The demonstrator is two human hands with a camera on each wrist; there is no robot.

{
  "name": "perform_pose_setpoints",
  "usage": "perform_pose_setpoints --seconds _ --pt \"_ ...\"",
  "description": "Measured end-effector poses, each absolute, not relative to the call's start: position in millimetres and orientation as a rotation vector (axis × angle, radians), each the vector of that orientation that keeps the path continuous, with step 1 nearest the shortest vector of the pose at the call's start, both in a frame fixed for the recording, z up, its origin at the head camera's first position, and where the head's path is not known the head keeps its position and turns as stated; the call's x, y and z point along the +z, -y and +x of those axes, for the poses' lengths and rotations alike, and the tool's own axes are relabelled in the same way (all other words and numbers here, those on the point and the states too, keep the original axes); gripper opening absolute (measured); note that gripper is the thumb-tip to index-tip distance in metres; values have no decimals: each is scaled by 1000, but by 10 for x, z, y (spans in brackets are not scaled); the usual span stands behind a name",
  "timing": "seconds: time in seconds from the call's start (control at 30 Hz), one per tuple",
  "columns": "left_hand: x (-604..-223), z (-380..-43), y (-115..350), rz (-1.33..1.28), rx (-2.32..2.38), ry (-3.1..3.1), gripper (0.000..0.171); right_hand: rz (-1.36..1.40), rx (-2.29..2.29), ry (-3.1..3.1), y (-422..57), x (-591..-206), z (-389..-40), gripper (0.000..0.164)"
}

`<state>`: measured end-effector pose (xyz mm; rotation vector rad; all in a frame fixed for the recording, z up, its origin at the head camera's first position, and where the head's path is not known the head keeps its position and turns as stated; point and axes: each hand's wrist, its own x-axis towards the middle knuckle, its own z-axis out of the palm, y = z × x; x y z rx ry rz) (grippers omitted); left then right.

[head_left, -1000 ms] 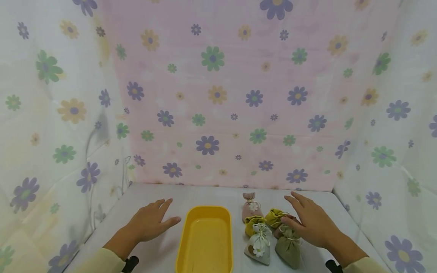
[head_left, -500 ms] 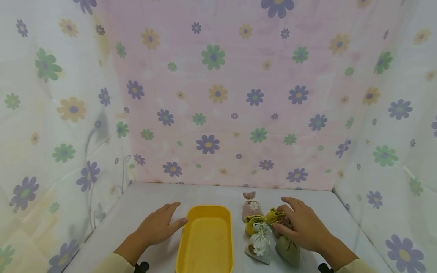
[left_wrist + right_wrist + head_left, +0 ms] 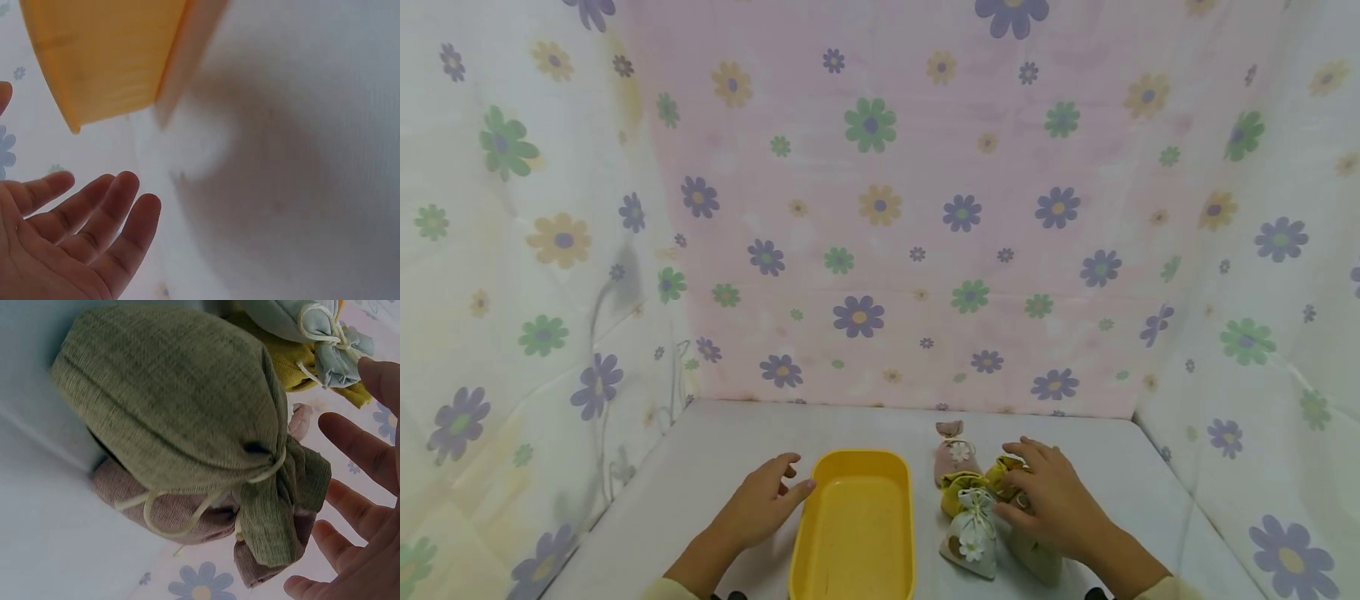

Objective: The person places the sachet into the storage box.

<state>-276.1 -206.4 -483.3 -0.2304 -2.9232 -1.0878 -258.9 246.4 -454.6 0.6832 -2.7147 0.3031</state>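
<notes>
My left hand [image 3: 762, 504] hovers by the left side of a yellow plastic tray [image 3: 853, 533], fingers loosely bent and holding nothing. The left wrist view shows these fingers apart from the tray wall [image 3: 106, 62]. Over the right-hand cloth drawstring pouches hangs my right hand [image 3: 1054, 504], fingers spread. Below it is an olive-green pouch [image 3: 169, 394], lying against a mauve pouch [image 3: 162, 509]; the fingertips are close to their tied necks, and I see no grip on either. A mustard pouch [image 3: 1000, 475] is partly hidden behind that hand.
Left of these lie a pale grey-green pouch [image 3: 973, 542] with a white flower, another mustard pouch [image 3: 953, 493] and a pink pouch [image 3: 951, 465]. The white tabletop [image 3: 737, 425] is enclosed by flowered cloth walls [image 3: 880, 250] at the back and both sides.
Both hands have moved inward: the left toward the tray's left rim, the right leftward and lower over the olive-green pouch. The tray and pouches appear to stay put.
</notes>
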Motion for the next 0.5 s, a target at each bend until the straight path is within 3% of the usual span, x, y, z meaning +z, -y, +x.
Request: perform_pose_setpoints --seconds 0.5 --pt "-4978 -2689 1926 -35 -1595 2703 53 677 324 2693 -2345 -4639 -2615 15"
